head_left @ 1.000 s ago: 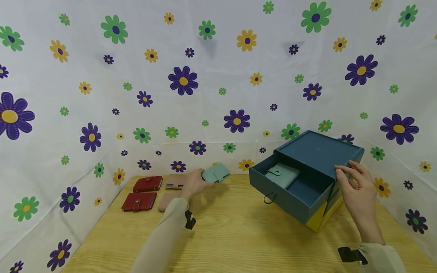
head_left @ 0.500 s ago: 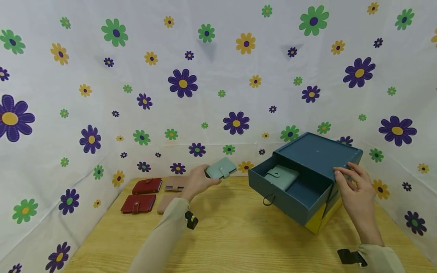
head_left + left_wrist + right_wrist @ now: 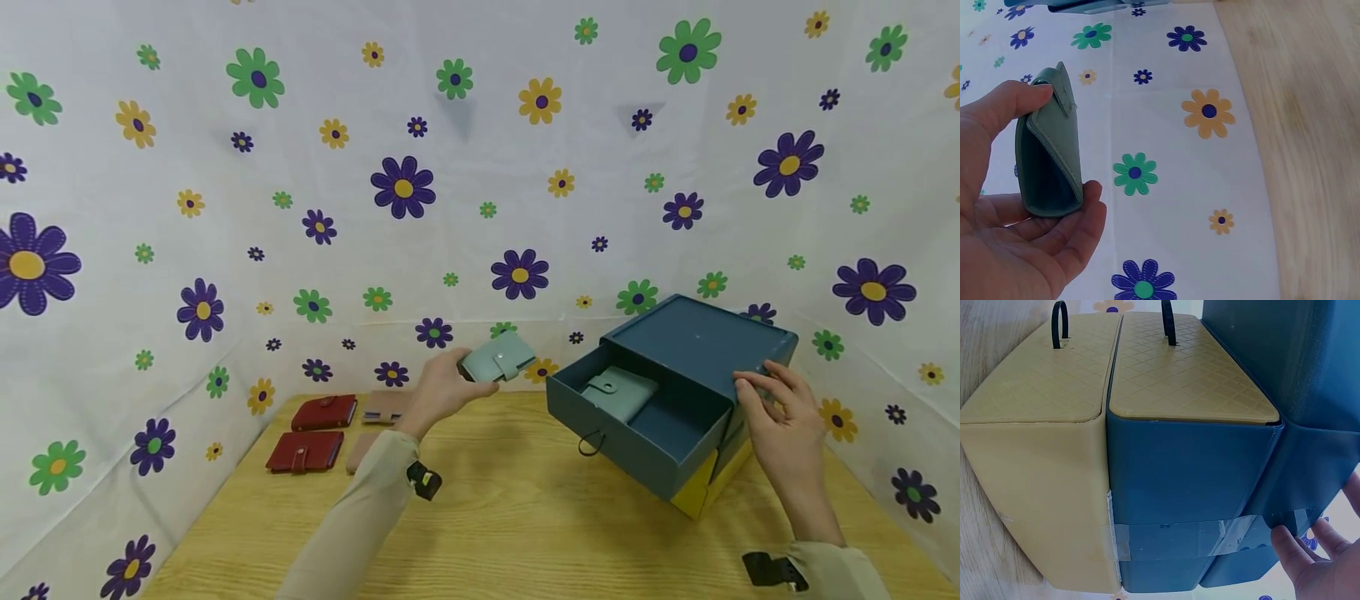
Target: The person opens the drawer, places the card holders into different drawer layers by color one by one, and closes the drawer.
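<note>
My left hand point(image 3: 442, 390) pinches a pale green wallet point(image 3: 498, 357) above the table, thumb on its snap strap and fingers beneath. Seen from the left wrist, the wallet point(image 3: 1050, 150) stands edge-on and gapes slightly at its folded side. On the right is a drawer unit point(image 3: 705, 333) whose blue top drawer point(image 3: 637, 442) is pulled out. Another pale green wallet point(image 3: 621, 393) lies inside that drawer, toward its left. My right hand point(image 3: 787, 442) rests its fingertips on the unit's top right edge; in the right wrist view, the fingertips point(image 3: 1285, 540) are at the blue casing.
Two red wallets point(image 3: 306, 451) lie at the table's left, beside two pinkish ones point(image 3: 385, 407) partly hidden by my left arm. Lower drawers with yellow fronts point(image 3: 1185, 369) sit below the pulled-out one. A flowered white cloth point(image 3: 300, 167) surrounds the wooden table point(image 3: 525, 508).
My left hand has lifted the pale green wallet and carried it to the right, toward the drawer unit. My right hand has stayed at the unit's edge.
</note>
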Tool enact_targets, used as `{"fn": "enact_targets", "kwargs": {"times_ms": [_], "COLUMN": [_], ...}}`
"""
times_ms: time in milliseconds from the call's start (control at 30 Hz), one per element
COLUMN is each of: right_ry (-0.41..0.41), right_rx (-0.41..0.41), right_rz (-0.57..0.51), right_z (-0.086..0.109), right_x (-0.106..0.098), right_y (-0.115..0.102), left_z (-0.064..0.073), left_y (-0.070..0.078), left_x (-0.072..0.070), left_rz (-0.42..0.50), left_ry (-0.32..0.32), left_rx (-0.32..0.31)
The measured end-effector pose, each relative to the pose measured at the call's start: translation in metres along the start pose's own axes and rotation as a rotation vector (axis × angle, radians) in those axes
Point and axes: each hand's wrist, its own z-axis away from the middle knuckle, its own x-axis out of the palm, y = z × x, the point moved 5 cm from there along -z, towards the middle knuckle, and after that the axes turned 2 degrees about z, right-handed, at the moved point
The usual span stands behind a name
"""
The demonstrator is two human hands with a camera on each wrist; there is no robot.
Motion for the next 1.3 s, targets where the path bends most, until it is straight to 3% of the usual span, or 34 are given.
{"fn": "enact_targets", "kwargs": {"times_ms": [600, 1100, 1300], "right_ry": [-0.007, -0.017, -0.006], "right_rx": [0.005, -0.015, -0.019], "right_rz": [0.003, 0.015, 0.004], "right_z": [-0.001, 0.001, 0.0], "right_x": [0.001, 0.0, 0.0], "right_y": [0.002, 0.003, 0.002], "left_z": [0.009, 0.013, 0.018], "left_y": [0.049, 0.088, 0.105], "left_x": [-0.005, 0.004, 0.01], "left_rz": [0.041, 0.002, 0.024], "left_ry": [-0.021, -0.032, -0.07], "left_rx": [0.093, 0.178, 0.225]}}
